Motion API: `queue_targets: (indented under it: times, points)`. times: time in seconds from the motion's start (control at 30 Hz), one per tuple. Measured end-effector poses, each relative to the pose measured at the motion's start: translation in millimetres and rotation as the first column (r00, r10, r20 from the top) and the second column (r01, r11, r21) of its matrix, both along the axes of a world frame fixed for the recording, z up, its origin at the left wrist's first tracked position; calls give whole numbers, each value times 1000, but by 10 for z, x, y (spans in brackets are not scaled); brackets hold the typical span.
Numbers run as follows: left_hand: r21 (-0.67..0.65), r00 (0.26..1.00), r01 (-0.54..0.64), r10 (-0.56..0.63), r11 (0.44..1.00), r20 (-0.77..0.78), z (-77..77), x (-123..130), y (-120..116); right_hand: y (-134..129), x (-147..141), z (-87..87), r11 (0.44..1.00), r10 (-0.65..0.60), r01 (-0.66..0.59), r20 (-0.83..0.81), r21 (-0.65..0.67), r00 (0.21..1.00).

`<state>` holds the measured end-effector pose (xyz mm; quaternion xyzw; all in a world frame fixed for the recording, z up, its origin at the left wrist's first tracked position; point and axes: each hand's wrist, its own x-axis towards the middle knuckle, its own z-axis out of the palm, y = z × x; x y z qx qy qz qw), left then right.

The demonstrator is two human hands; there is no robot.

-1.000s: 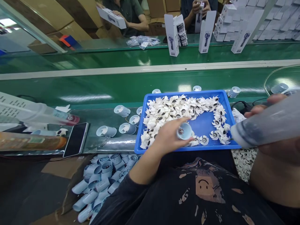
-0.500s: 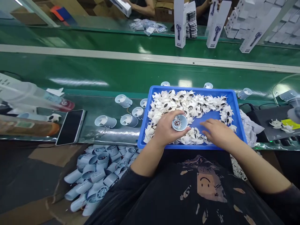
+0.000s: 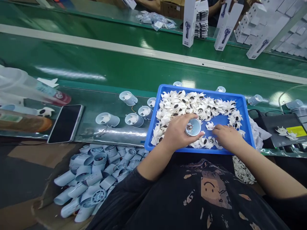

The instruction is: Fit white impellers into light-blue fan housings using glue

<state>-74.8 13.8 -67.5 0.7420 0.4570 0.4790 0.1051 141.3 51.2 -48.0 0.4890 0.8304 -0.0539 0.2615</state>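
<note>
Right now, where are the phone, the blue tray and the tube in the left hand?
Phone [image 3: 65, 124]: head view, middle of its dark screen.
Blue tray [image 3: 219, 119]: head view, bare patch of its floor.
Tube [image 3: 196, 126]: head view, inner wall at its open end.

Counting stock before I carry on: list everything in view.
Tray: one, blue, centre
Fan wheels: many, white, mostly in tray
Held tube: one, light blue, above tray
Loose tubes: five, light blue, left of tray
Piled tubes: many, light blue, lower left
Phone: one, black-screened, left
Cartons: several, white, far side
Device: one, dark, right
Left hand: one, bare, gripping held tube
Right hand: one, bare, over tray
</note>
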Motion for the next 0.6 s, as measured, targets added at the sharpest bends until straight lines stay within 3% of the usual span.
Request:
queue_targets:
  times: [0.17, 0.4, 0.53, 0.6]
  points:
    - [-35, 1000, 22, -21, 999, 15, -28, -3, 8, 73, -171, -51, 990, -120, 121, -20, 78, 993]
    - [-155, 983, 2, 26, 988, 180, -133, -30, 20, 175, -308, -142, 960, -270, 276, -107, 48, 957]
    - [-144, 978, 19, 12, 989, 210, -101, -26, 26, 96, -233, -37, 943, -320, 332, -307, -12, 897]
    - [-95, 985, 38, -21, 995, 173, -74, -34, 28, 10, -138, 68, 938, -343, 328, -461, -116, 818]
